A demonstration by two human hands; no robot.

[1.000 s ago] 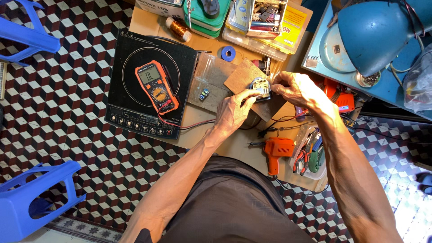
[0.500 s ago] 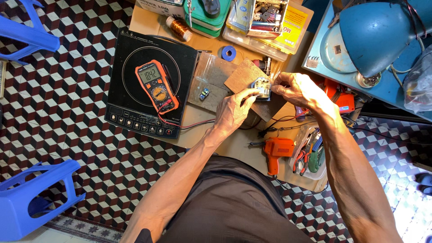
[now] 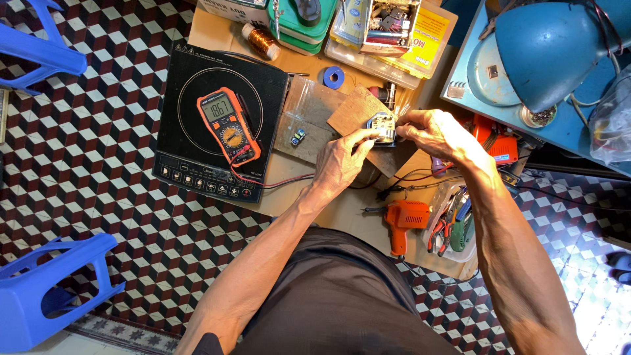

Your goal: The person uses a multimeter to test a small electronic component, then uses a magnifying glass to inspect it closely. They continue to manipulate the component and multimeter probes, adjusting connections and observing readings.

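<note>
My left hand point(image 3: 342, 161) and my right hand point(image 3: 437, 135) meet over a low wooden board, both gripping a small grey electrical part point(image 3: 382, 126) held between the fingertips. The part is mostly hidden by my fingers. An orange multimeter point(image 3: 227, 125) lies left of my hands on a black induction cooktop point(image 3: 210, 118), its display lit and its leads trailing toward my left wrist. A tiny blue component point(image 3: 299, 137) rests on a clear plastic sheet just left of my left hand.
An orange soldering gun point(image 3: 404, 220) and a tray of pliers point(image 3: 453, 227) lie near my right forearm. A blue desk lamp point(image 3: 545, 49), copper wire spool point(image 3: 257, 41), blue tape roll point(image 3: 333, 77) and parts boxes point(image 3: 388, 26) sit at the back. Blue plastic stools point(image 3: 52, 289) stand on the tiled floor.
My hands have barely moved; both fingers stay closed on the small part, with only a slight shift of the fingertips.
</note>
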